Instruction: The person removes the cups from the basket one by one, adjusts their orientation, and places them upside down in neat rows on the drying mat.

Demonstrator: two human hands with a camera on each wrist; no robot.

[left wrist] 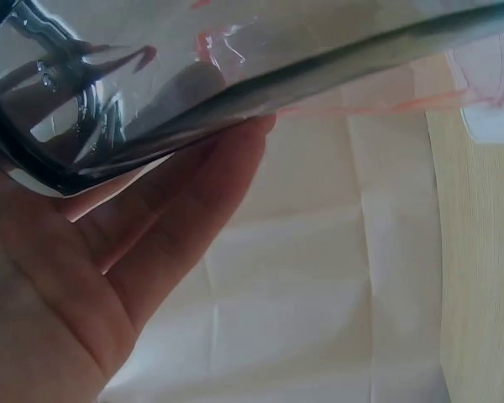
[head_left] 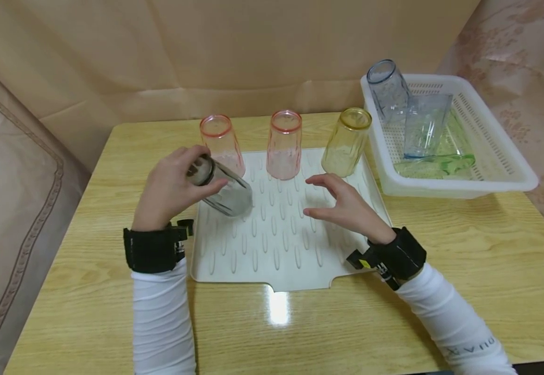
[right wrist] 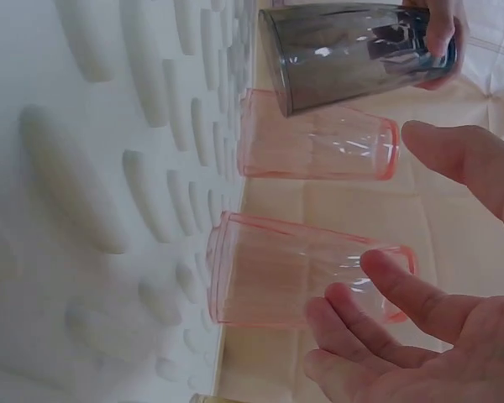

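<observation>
Head view shows the left hand curled round a smoky grey glass, thumb and fingers wrapped about its base end. The glass is tilted, its open mouth pointing down and to the right over the left part of the white ribbed drying mat; whether the rim touches the mat is hard to tell from here. In the left wrist view the glass lies across the palm with the fingers reaching up along its wall.

The right hand hovers over the right part of the mat, fingers relaxed and spread, holding nothing and well apart from the grey glass. The right wrist view shows its loosely bent fingers in front of two pink glasses, with the grey glass tilted beyond them.

Along the far edge of the mat stand three glasses upside down: a pink glass just behind the grey one, a second pink glass in the middle and a yellow glass to the right. To the right of the mat on the wooden tabletop, a white basket holds two blue glasses and a green glass lying on its side.
</observation>
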